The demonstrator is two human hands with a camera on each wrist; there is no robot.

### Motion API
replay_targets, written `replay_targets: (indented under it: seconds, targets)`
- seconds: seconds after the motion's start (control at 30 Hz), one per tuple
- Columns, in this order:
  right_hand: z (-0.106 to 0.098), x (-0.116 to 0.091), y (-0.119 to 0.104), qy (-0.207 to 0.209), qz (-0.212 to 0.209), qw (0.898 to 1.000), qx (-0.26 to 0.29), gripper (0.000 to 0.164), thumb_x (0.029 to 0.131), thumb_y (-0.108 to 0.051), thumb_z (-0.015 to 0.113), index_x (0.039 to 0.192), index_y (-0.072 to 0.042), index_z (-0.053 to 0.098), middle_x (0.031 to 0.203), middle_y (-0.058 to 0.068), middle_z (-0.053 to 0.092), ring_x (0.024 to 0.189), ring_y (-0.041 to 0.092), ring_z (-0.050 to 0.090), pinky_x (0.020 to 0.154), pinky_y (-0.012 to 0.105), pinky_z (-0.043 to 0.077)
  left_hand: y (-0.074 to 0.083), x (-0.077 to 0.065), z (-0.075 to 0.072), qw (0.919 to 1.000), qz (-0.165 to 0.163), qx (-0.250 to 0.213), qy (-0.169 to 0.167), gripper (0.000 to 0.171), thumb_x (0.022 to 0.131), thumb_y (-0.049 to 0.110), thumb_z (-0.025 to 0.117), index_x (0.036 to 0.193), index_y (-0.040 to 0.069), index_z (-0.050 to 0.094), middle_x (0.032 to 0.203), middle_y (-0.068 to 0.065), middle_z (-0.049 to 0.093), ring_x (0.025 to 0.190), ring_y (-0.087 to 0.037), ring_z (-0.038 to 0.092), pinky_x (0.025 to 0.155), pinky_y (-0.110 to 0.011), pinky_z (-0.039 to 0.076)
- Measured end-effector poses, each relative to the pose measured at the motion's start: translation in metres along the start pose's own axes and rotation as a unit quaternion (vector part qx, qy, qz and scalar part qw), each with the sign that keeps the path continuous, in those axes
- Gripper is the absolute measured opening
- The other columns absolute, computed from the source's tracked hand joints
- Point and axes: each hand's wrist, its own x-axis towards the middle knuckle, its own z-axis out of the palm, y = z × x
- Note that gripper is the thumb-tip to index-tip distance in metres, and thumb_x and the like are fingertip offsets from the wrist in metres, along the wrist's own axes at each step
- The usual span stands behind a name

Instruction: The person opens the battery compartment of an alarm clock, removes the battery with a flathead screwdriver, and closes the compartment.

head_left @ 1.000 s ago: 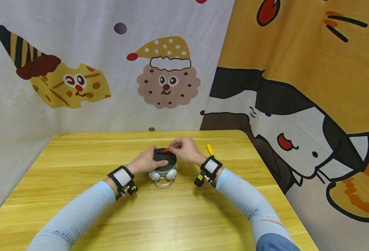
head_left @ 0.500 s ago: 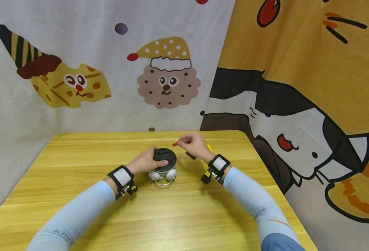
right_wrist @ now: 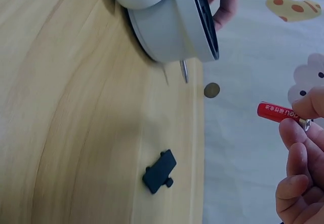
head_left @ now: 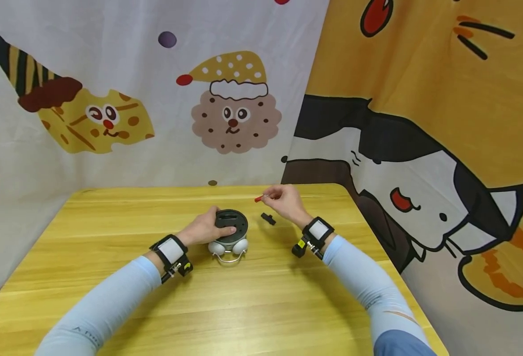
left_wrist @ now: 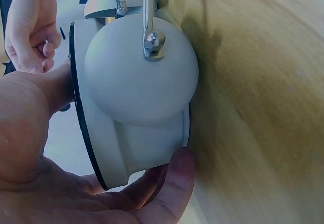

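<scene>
A twin-bell alarm clock (head_left: 240, 223) lies on the table with its black back upward and its white bells toward me. My left hand (head_left: 200, 228) grips it at the side, thumb across the back. In the left wrist view the fingers curl under the white clock body (left_wrist: 142, 72). An open slot shows in the black back. Away to the right, above the table's far part, my right hand (head_left: 284, 202) pinches a red battery (right_wrist: 276, 112) between thumb and fingers, apart from the clock. Below that hand a small black battery cover (head_left: 268, 218) lies on the table.
The wooden table (head_left: 226, 306) stretches toward me and to both sides. Its far edge meets a cartoon-printed curtain (head_left: 123, 168). One slim metal leg (right_wrist: 184, 71) sticks out from the clock in the right wrist view.
My right hand has drawn the red battery away from the clock's back, to the right and farther off. The slot and the black cover have come into sight. My left hand keeps its grip.
</scene>
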Motion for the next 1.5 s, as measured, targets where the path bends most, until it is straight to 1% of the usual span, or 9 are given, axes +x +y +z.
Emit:
replay_targets:
  seconds: [0.17,0.33,0.57,0.67,0.83,1.03,1.13,1.37,1.5]
  targets:
    - [-0.004,-0.001,0.005,-0.002,0.011,1.0,0.0,0.014,0.099,-0.022,0.084,0.108,-0.011,0.087,0.092,0.006,0.084,0.076,0.014,0.071,0.063,0.024,0.052,-0.001,-0.002,-0.006,0.9999,0.005,0.012,0.003,0.087,0.104,0.055,0.078,0.159,-0.003,0.043,0.151,-0.033,0.065,0.136,-0.046,0.067,0.114,-0.059,0.056]
    - [-0.01,-0.006,0.012,-0.004,0.018,1.0,-0.006,0.014,0.1,-0.021,0.083,0.109,-0.011,0.087,0.096,0.008,0.085,0.081,0.015,0.074,0.067,0.025,0.055,-0.003,-0.003,-0.005,0.9999,0.008,0.013,0.003,0.088,0.103,0.056,0.078,0.158,-0.004,0.044,0.149,-0.032,0.066,0.134,-0.044,0.068,0.113,-0.058,0.056]
    - [-0.022,-0.012,0.023,0.003,0.039,0.999,-0.02,0.016,0.101,-0.02,0.082,0.112,-0.009,0.087,0.098,0.011,0.085,0.08,0.016,0.075,0.062,0.023,0.052,-0.003,-0.002,-0.004,1.0,0.006,0.007,0.003,0.088,0.103,0.058,0.077,0.158,-0.003,0.045,0.149,-0.031,0.066,0.135,-0.043,0.068,0.114,-0.057,0.056]
    - [-0.027,-0.013,0.031,0.013,0.041,0.999,-0.019,0.015,0.1,-0.019,0.083,0.111,-0.009,0.087,0.098,0.011,0.085,0.08,0.017,0.075,0.063,0.025,0.053,-0.003,-0.002,-0.003,1.0,0.007,0.003,0.003,0.089,0.103,0.058,0.078,0.158,-0.003,0.044,0.15,-0.032,0.065,0.135,-0.044,0.068,0.115,-0.058,0.055]
    - [-0.037,-0.016,0.043,0.033,0.047,0.998,-0.03,0.015,0.099,-0.022,0.084,0.109,-0.01,0.086,0.098,0.011,0.086,0.083,0.022,0.076,0.069,0.03,0.057,-0.003,-0.002,-0.002,1.0,0.009,0.002,0.003,0.09,0.102,0.057,0.079,0.158,-0.004,0.044,0.151,-0.033,0.065,0.136,-0.045,0.067,0.115,-0.059,0.055]
    - [-0.043,-0.021,0.054,0.051,0.061,0.995,-0.052,0.017,0.098,-0.025,0.084,0.108,-0.011,0.086,0.098,0.011,0.086,0.083,0.021,0.076,0.068,0.026,0.055,0.0,-0.004,-0.001,1.0,0.008,-0.003,0.003,0.088,0.103,0.055,0.079,0.158,-0.004,0.044,0.151,-0.033,0.064,0.136,-0.045,0.067,0.115,-0.059,0.055]
    - [-0.046,-0.024,0.058,0.059,0.066,0.995,-0.053,0.017,0.098,-0.024,0.084,0.107,-0.009,0.086,0.099,0.012,0.086,0.086,0.022,0.078,0.071,0.024,0.056,0.0,-0.004,-0.001,1.0,0.007,-0.003,0.002,0.088,0.103,0.054,0.079,0.159,-0.004,0.044,0.151,-0.033,0.064,0.136,-0.045,0.067,0.115,-0.059,0.055]
    - [-0.053,-0.031,0.071,0.076,0.081,0.991,-0.075,0.019,0.098,-0.027,0.084,0.107,-0.01,0.087,0.1,0.012,0.086,0.087,0.026,0.079,0.071,0.027,0.057,0.001,-0.003,0.0,1.0,0.005,0.0,0.002,0.088,0.102,0.055,0.08,0.158,-0.004,0.045,0.15,-0.032,0.065,0.135,-0.044,0.068,0.114,-0.059,0.055]
    - [-0.058,-0.034,0.078,0.085,0.089,0.989,-0.077,0.021,0.098,-0.027,0.083,0.11,-0.01,0.087,0.101,0.013,0.086,0.088,0.025,0.079,0.072,0.028,0.056,0.001,-0.002,0.001,1.0,0.005,0.003,0.002,0.088,0.102,0.056,0.08,0.158,-0.004,0.045,0.15,-0.032,0.065,0.135,-0.044,0.068,0.114,-0.059,0.056]
